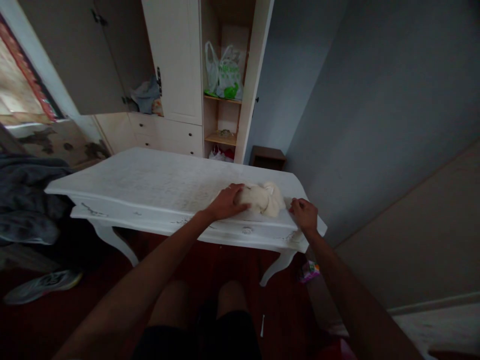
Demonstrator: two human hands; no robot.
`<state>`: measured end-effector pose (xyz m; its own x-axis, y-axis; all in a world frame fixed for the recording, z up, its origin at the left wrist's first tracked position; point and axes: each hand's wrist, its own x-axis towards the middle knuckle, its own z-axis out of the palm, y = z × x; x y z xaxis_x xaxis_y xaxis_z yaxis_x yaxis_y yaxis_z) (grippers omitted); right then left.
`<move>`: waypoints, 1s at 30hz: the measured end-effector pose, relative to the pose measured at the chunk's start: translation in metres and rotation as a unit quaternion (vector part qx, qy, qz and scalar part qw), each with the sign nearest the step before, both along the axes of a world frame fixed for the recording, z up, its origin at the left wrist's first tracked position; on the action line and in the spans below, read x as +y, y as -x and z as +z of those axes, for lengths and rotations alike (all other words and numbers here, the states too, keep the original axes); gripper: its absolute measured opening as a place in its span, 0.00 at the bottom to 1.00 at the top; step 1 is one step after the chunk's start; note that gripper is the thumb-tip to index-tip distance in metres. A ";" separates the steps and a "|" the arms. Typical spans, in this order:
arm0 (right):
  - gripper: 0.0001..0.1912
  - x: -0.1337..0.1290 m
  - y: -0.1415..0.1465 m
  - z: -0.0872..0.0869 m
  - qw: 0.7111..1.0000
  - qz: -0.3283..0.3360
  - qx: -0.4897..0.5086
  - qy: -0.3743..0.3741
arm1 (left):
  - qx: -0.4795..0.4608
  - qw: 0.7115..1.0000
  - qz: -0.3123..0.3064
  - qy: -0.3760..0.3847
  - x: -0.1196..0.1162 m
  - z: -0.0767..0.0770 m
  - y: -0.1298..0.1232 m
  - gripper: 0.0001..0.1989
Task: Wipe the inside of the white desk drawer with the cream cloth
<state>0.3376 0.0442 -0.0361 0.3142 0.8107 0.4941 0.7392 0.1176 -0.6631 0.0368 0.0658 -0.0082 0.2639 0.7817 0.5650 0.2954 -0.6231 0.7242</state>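
A crumpled cream cloth (268,199) lies near the right end of a white table (157,172). My left hand (228,201) rests at the cloth's left side, with thumb and fingers apart and the fingertips touching it. Just right of the cloth, with a small gap between, my right hand (304,214) is over the table's right end. Its fingers are curled together in a pinch, and whatever is between them, if anything, is hidden or too small to name.
Behind the table stands a cream wardrobe (172,60) with open doors and plastic bags (229,75) on a shelf. Dark clothing (30,195) is piled at left above a shoe (43,286). A grey wall (390,100) rises close on the right, with a small purple box (309,270) below.
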 end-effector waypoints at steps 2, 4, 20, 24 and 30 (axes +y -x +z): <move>0.20 0.000 0.001 0.001 1.000 -0.004 -0.009 0.003 | -0.057 0.997 0.023 0.052 0.002 -0.004 0.026 0.16; 0.20 -0.001 0.002 0.002 1.000 -0.004 -0.020 0.003 | -0.148 0.979 0.043 0.130 0.008 -0.008 0.053 0.09; 0.21 -0.005 0.004 0.006 0.999 -0.027 -0.037 0.028 | -0.511 0.723 -0.211 0.415 0.020 0.000 0.112 0.16; 0.21 -0.005 0.004 0.007 0.999 -0.029 -0.028 0.028 | -0.514 0.713 -0.220 0.423 0.023 -0.002 0.114 0.16; 0.21 -0.006 0.005 0.007 0.999 -0.031 -0.027 0.031 | -0.515 0.705 -0.215 0.437 0.022 -0.001 0.113 0.15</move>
